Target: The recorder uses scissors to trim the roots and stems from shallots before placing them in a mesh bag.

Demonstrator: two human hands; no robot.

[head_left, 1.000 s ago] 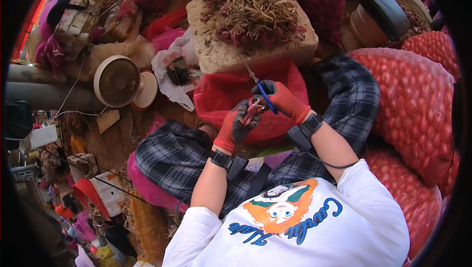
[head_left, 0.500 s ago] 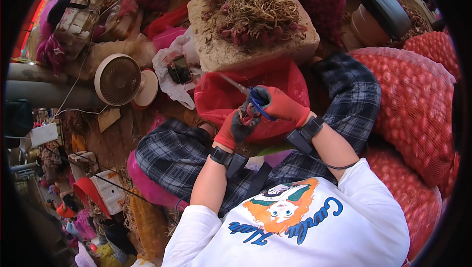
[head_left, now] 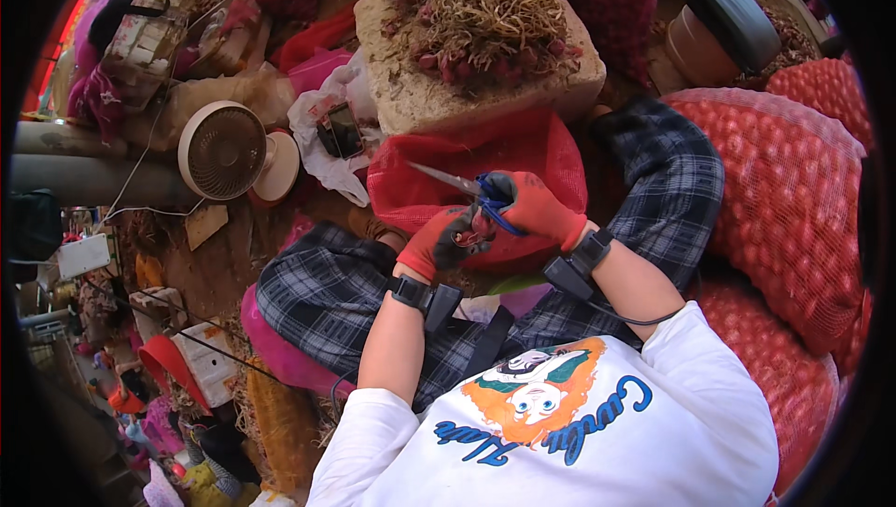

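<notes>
My right hand (head_left: 539,207), in an orange-red glove with dark fingertips, is closed round the blue handles of a pair of scissors (head_left: 446,178). The blades point to the left. My left hand (head_left: 446,238), gloved alike, is closed on small reddish shallots (head_left: 482,225), partly hidden by its fingers. Both hands are close together above an open red mesh bag (head_left: 411,194) between my knees. Beyond the bag, a pile of shallots with dry stems (head_left: 495,17) lies on a pale block (head_left: 401,101).
Full red mesh sacks (head_left: 775,190) stand at my right. Left of the bag are a white plastic bag (head_left: 313,115) with a dark device on it and a small fan (head_left: 222,151). A round container with a dark top (head_left: 719,27) stands at the far right.
My left hand has shifted slightly left. The scissor blades have tipped lower and show more fully. The shallots in my left hand now show beside the scissor handles.
</notes>
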